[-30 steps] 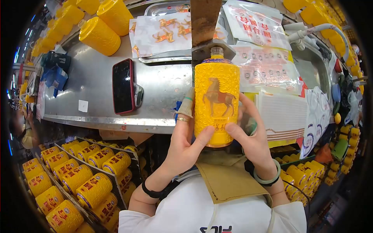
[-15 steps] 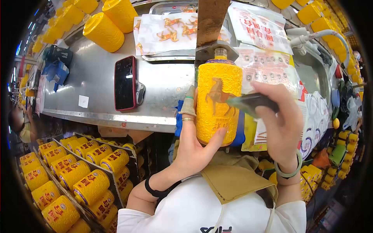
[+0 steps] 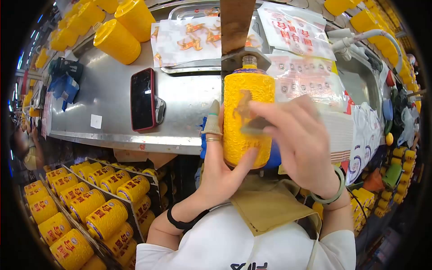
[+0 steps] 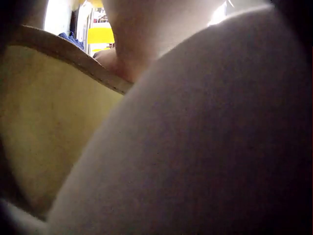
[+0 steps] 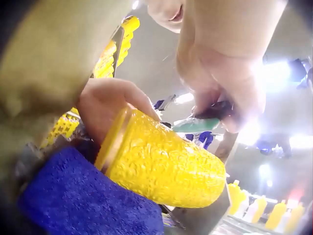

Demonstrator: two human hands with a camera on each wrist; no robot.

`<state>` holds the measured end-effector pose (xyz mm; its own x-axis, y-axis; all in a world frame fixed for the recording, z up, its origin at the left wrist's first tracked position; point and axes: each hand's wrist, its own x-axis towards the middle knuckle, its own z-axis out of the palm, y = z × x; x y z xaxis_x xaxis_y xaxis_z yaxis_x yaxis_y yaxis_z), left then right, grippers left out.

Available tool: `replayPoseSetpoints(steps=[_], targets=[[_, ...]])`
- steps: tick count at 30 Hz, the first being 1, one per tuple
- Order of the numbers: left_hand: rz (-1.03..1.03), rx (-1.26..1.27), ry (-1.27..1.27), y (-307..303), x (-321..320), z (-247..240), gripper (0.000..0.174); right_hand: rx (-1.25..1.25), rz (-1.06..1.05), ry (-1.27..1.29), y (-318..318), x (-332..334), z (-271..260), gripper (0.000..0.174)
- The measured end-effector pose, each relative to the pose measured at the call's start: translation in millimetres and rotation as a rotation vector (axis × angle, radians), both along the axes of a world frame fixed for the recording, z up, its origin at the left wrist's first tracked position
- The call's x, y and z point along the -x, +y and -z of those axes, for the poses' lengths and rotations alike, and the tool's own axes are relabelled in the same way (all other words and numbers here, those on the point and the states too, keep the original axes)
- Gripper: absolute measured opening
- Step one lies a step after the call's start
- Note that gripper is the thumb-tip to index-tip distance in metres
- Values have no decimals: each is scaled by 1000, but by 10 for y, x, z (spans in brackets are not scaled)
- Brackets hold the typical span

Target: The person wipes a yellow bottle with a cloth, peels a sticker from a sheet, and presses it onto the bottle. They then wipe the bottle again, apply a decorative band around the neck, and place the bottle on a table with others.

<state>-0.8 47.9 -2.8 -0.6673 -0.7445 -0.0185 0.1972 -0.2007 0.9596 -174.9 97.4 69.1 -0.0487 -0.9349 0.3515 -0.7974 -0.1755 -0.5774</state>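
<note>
Head view, bottle: the yellow bottle point(image 3: 238, 139) is at the middle of our view, its neck by the metal plate point(image 3: 265, 61), probably there as a stop; the horse picture point(image 3: 243, 105) faces us, likely so we can see where we press.
Head view, left hand: our left hand point(image 3: 218, 175) grips the bottle, thumb over the lower front, fingers along the side, seemingly to steady it; a finger cover point(image 3: 212, 125) sheathes one fingertip.
Head view, right hand: our right hand point(image 3: 303, 148), slightly blurred, pinches a flat tool point(image 3: 255, 125) over the horse, perhaps held flat to spread our pressure.
Head view, phone: the phone point(image 3: 143, 99) lies left of the bottle, well apart from our hands.
Left wrist view, tan cloth: tan cloth point(image 4: 54, 112) and blurred surfaces fill much of it; we cannot tell the fingers' state here.
Right wrist view, bottle: it slants over the blue cloth point(image 5: 93, 196), which may cushion it for us.
Right wrist view, tool: our right fingers close on its dark part, the green part outward; contact is unclear.
</note>
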Motion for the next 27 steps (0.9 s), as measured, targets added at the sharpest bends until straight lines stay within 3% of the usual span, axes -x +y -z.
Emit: replayPoseSetpoints(steps=[2,5,10,12,15,17,21,27], targets=[[11,-52,-8,-19,-44,-5,101,217,107,156,8,74,51,44],[103,3,39,-71,-162,75,137,261,62,134,203,88,130,41],[122,177,-82,-20,-250,169,133,368,-178,208,552,32,432,30],[-1,217,-176,2,-236,264,125,360,-231,186,647,-6,437,31],[-18,110,-222,-25,-204,299,123,342,-187,175,639,-4,382,32],[-24,175,-249,-59,-187,298,121,335,-1,167,585,3,382,32],[-35,224,-285,-78,-215,267,118,337,-190,103,553,-18,351,32],[-89,334,-340,-18,-182,219,110,159,-3,82,250,41,184,37]])
